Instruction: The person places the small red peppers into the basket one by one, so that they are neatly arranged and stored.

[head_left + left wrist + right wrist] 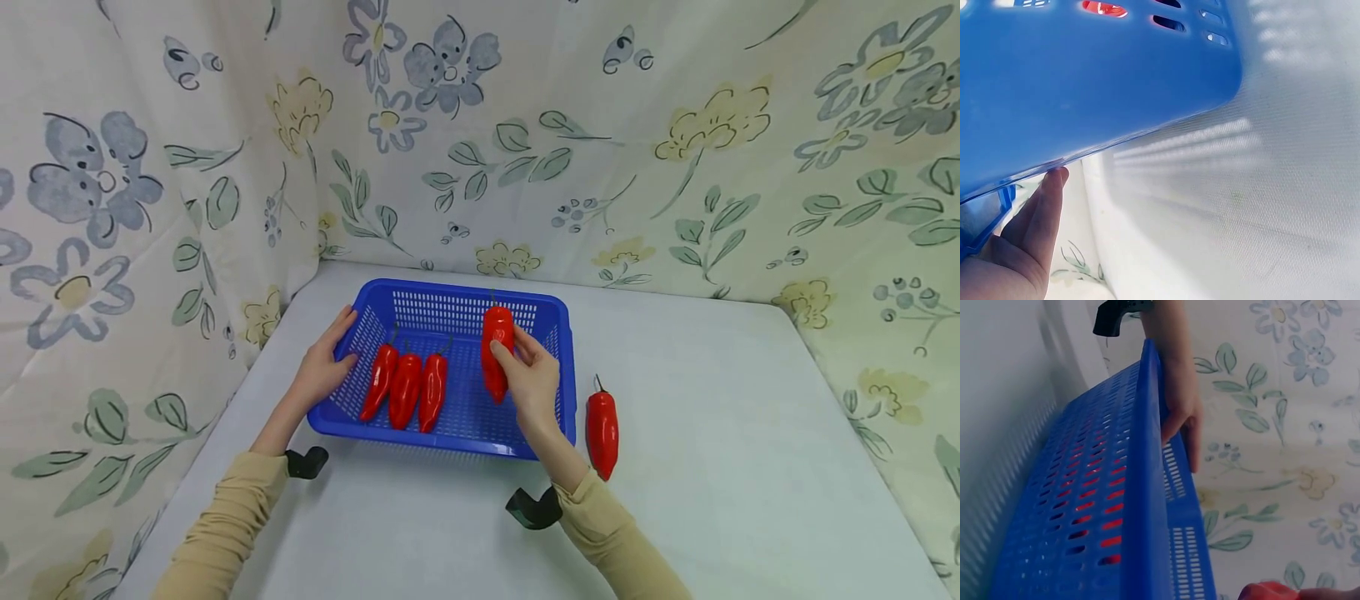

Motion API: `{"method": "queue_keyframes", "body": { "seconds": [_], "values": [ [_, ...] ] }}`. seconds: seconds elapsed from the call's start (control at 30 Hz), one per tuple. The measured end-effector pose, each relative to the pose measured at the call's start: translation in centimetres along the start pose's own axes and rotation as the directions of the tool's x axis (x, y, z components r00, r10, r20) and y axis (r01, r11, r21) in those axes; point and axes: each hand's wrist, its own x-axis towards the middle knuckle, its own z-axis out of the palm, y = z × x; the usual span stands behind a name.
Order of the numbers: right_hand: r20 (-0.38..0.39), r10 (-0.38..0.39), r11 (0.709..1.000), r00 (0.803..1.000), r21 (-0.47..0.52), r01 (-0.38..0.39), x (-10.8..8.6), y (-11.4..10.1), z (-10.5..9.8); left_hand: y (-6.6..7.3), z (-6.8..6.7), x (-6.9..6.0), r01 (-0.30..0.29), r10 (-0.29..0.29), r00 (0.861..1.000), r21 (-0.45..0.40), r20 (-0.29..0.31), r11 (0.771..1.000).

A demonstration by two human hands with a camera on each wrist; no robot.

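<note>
A blue plastic basket [480, 443] with slotted walls stands on the white table. Three red peppers, the left one [379, 382], the middle one [405, 390] and the right one [432, 392], lie side by side in its left half. My left hand [322, 367] grips the basket's left rim, thumb on the inner side and fingers outside; the left wrist view shows the fingers [1047, 209] against the wall. Above the basket's right half, my right hand [536, 379] holds another red pepper [497, 333] between thumb and fingers, stem pointing away.
One more red pepper [602, 433] lies on the white table [720, 433] just right of the basket, near my right forearm. A floral curtain [525, 167] hangs behind and along the sides of the table.
</note>
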Motion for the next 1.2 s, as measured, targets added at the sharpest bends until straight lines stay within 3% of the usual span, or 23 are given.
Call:
{"method": "queue_keyframes", "body": {
  "seconds": [0.2, 0.4, 0.57, 0.77, 0.97, 1.2],
  "values": [
    [0.008, 0.059, 0.998, 0.998, 0.016, -0.059, 0.7, 1.4, 1.5, 0.0, 0.2, 0.2, -0.015, 0.015, 1.0, 0.0, -0.005, 1.0],
    [0.002, 0.097, 0.995, 0.995, -0.038, -0.097, 0.7, 2.2, 2.5, 0.1, 0.2, 0.2, -0.008, 0.008, 1.0, -0.003, 0.001, 1.0],
    [0.026, 0.139, 0.989, 0.99, -0.051, -0.138, 0.9, 2.6, 3.3, 0.3, 0.1, 0.0, -0.04, 0.039, 0.999, -0.017, -0.018, 0.999],
    [0.059, 0.211, 0.976, 0.976, -0.072, -0.206, 1.2, 3.3, 3.9, 0.3, 0.0, 0.0, -0.039, 0.038, 0.999, -0.012, -0.023, 0.999],
    [0.037, 0.254, 0.96, 0.966, -0.131, -0.247, 1.5, 4.0, 4.4, 0.0, -0.1, 0.1, -0.007, 0.007, 1.0, 0.006, 0.004, 1.0],
    [0.031, 0.336, 0.935, 0.941, -0.127, -0.33, 2.0, 4.3, 5.0, 0.2, -0.3, -0.1, -0.007, 0.006, 1.0, 0.004, 0.007, 1.0]
  ]
}}
